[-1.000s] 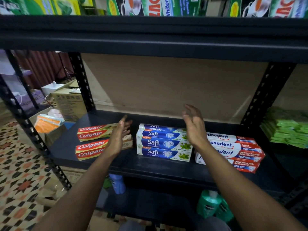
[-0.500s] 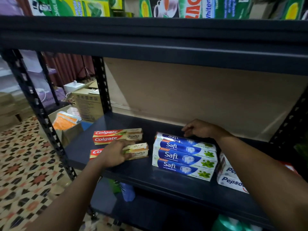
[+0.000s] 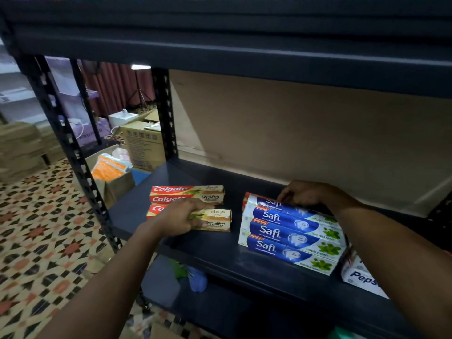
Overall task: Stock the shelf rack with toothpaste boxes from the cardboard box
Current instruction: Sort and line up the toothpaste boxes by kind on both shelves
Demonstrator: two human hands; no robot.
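On the dark shelf lie two stacks of red-and-tan Colgate boxes. My left hand rests over the front Colgate box, fingers curled around it. The rear Colgate stack lies just behind it. To the right sits a block of blue-and-white Safi boxes. My right hand grips the far top edge of that block. A white Pepsodent box shows at the right, partly hidden by my right forearm.
Black perforated rack posts stand at the left. Behind them are cardboard boxes and an orange packet on a patterned floor. A brown board backs the shelf. A blue item lies on the lower shelf.
Both hands came down from open in the air onto the boxes: left onto the front Colgate box, right onto the back of the Safi block. The view shifted left and closer.
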